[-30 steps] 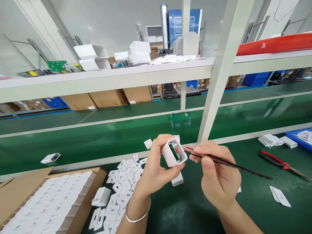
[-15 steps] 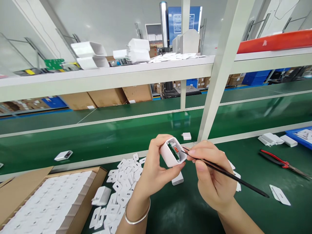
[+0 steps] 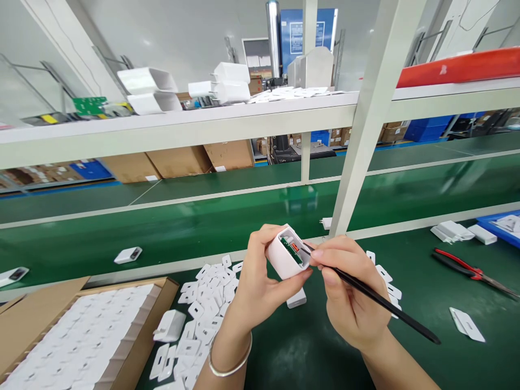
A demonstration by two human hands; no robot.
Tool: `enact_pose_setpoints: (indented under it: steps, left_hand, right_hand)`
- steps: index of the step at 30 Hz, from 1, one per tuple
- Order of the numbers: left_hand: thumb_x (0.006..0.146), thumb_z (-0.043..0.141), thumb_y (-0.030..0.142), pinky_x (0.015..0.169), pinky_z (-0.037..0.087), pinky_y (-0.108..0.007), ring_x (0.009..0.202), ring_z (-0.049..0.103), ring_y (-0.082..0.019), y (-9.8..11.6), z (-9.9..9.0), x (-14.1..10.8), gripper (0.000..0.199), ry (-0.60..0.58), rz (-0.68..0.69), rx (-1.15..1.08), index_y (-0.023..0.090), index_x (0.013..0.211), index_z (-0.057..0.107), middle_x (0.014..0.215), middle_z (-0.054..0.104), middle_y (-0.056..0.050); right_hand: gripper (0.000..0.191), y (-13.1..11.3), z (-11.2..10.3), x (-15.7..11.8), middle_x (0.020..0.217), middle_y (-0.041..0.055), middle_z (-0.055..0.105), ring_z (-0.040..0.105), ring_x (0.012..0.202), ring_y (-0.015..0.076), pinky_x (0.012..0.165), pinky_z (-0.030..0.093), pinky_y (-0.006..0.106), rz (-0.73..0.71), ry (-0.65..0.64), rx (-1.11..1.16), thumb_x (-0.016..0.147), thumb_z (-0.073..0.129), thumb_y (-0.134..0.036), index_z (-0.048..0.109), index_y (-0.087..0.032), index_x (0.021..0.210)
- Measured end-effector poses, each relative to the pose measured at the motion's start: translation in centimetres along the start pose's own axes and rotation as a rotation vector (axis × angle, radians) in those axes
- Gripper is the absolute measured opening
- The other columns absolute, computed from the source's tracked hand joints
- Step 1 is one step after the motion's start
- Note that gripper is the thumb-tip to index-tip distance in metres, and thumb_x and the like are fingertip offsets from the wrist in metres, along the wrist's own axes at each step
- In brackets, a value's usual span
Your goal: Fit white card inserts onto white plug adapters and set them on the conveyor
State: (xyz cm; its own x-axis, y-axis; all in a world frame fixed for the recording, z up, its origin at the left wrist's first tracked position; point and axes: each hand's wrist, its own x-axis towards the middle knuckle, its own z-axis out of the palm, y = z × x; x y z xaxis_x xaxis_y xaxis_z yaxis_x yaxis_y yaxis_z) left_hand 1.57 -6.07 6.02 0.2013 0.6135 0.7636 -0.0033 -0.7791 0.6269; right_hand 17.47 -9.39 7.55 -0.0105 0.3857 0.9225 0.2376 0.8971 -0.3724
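My left hand (image 3: 260,271) is closed around a white charger housing (image 3: 280,262), its open end facing right. Inside the housing a green circuit board (image 3: 291,250) shows, with an orange-red component on it. Black tweezers (image 3: 377,298) are pinched in my right hand (image 3: 353,292), and their tips reach into the housing's opening. What the tips touch is too small to make out. Below my hands lies another white piece (image 3: 297,298), partly hidden. Left of my left wrist are many loose white cover plates (image 3: 207,292) and a white charger housing with prongs (image 3: 169,325).
A cardboard box (image 3: 138,336) of white parts stands at left. Red-handled pliers (image 3: 473,268) and white plates (image 3: 467,324) lie at right, near a blue tray (image 3: 504,225). Behind, white chargers (image 3: 128,255) sit on a green conveyor (image 3: 182,227), below a shelf (image 3: 244,116) and upright post (image 3: 359,124).
The chargers on the conveyor have moved right, one now partly behind the post. The tweezers have tilted slightly, their rear end lower and further left. Both hands keep their hold.
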Motion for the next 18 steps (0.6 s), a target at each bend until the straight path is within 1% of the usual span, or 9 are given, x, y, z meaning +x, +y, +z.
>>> enact_pose_setpoints:
  steps: [2,5,8,11,14,18]
  left_hand:
    - [0.085,0.083,0.02,0.079,0.053,-0.032,0.092,0.064,-0.019,-0.02,0.0,-0.02,0.051,-0.001,0.002,-0.009,0.025,0.124,0.051,0.108,0.06,-0.004]
    - [0.086,0.082,0.021,0.08,0.054,-0.035,0.094,0.065,-0.021,-0.11,-0.09,-0.07,0.051,-0.013,-0.009,-0.028,0.026,0.125,0.051,0.109,0.061,-0.005]
    - [0.087,0.081,0.024,0.082,0.054,-0.038,0.1,0.064,-0.024,-0.25,-0.29,-0.08,0.051,-0.032,-0.026,-0.038,0.026,0.126,0.05,0.111,0.061,-0.007]
    - [0.088,0.08,0.025,0.085,0.052,-0.04,0.103,0.062,-0.026,-0.33,-0.45,-0.03,0.051,-0.055,-0.025,-0.047,0.026,0.128,0.049,0.113,0.062,-0.008]
    - [0.089,0.08,0.026,0.083,0.051,-0.039,0.101,0.061,-0.024,-0.32,-0.47,0.04,0.051,-0.048,0.003,-0.026,0.026,0.129,0.049,0.111,0.061,-0.007]
    - [0.089,0.079,0.025,0.08,0.052,-0.037,0.095,0.062,-0.023,-0.43,-0.35,0.11,0.05,-0.028,0.019,0.012,0.026,0.129,0.049,0.11,0.061,-0.006]
  right_hand:
    - [0.032,0.04,0.06,-0.09,0.098,0.0048,0.073,0.068,0.088,0.0207,0.074,0.06,0.038,-0.003,0.022,0.004,0.097,0.057,-0.009,0.067,-0.025,0.123]
    - [0.029,-0.04,0.16,-0.13,0.095,0.0045,0.072,0.067,0.086,0.0213,0.07,0.059,0.037,0.034,0.055,0.017,0.099,0.056,-0.012,0.067,-0.027,0.121]
    - [0.022,-0.19,0.3,-0.01,0.087,0.0044,0.07,0.066,0.082,0.0217,0.067,0.058,0.038,0.088,0.1,0.069,0.101,0.054,-0.017,0.068,-0.026,0.115]
    - [0.019,-0.27,0.38,0.13,0.083,0.0038,0.066,0.064,0.079,0.02,0.068,0.057,0.037,0.099,0.144,0.134,0.103,0.051,-0.018,0.069,-0.023,0.108]
    - [0.02,-0.35,0.25,0.07,0.083,0.0035,0.064,0.062,0.079,0.0197,0.073,0.058,0.04,0.107,0.11,0.165,0.104,0.049,-0.016,0.067,-0.023,0.108]
    - [0.022,-0.52,-0.13,-0.06,0.088,0.0035,0.065,0.062,0.083,0.02,0.083,0.058,0.043,0.128,-0.02,0.109,0.101,0.051,-0.012,0.065,-0.024,0.112]
